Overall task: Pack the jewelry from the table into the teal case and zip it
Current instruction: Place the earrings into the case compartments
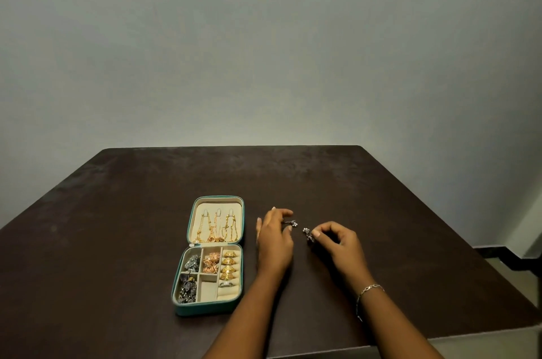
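The teal case (181, 308) lies open on the dark table (352, 182), left of my hands. Its lid holds gold chains (218, 226). Its tray holds dark silver pieces (192, 263), rose-gold earrings (211, 262) and gold rings (230, 266) in a cream roll. My left hand (274, 244) pinches a small silver earring (292, 222) at its fingertips. My right hand (340, 244) pinches a second silver earring (308, 234) just right of the first. Both earrings sit at or just above the tabletop, to the right of the case.
A plain wall stands behind the table. The table's right edge (457, 241) drops to a floor with a dark skirting. A chain bracelet (370, 291) hangs on my right wrist.
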### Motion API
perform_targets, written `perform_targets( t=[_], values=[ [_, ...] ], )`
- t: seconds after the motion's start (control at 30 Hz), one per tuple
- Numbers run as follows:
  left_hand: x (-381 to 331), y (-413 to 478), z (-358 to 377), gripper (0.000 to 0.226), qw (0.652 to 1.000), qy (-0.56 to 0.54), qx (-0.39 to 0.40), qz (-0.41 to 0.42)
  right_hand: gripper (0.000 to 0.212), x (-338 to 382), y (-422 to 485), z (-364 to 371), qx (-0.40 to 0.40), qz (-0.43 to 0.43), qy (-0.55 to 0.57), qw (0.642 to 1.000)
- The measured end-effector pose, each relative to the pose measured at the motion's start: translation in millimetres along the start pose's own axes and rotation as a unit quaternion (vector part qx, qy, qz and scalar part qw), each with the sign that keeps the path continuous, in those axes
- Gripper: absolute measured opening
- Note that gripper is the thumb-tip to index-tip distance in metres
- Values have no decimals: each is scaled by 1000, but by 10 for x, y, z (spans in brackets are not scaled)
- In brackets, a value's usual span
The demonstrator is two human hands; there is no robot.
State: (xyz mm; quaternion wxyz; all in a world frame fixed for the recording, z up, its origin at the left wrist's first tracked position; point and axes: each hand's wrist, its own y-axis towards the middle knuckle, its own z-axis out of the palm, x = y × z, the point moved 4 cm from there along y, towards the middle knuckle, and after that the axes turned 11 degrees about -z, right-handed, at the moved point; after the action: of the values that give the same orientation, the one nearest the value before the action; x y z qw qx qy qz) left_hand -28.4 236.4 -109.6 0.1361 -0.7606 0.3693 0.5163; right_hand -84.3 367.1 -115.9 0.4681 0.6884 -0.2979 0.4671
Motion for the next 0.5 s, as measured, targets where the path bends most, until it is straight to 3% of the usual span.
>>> perform_targets(
  t=[0.13, 0.23, 0.5],
  values=[
    [-76, -276, 13, 32, 993, -17, 90, 78, 10, 95, -143, -36, -4, -9, 31, 999],
    [-89, -491, 19, 30, 982, -76, 147, 91, 11, 147, -254, -28, -7, -8, 59, 998],
    [-142, -709, -144, 29, 968, -201, 139, 56, 13, 243, -493, 27, -11, 23, 147, 989]
  ],
)
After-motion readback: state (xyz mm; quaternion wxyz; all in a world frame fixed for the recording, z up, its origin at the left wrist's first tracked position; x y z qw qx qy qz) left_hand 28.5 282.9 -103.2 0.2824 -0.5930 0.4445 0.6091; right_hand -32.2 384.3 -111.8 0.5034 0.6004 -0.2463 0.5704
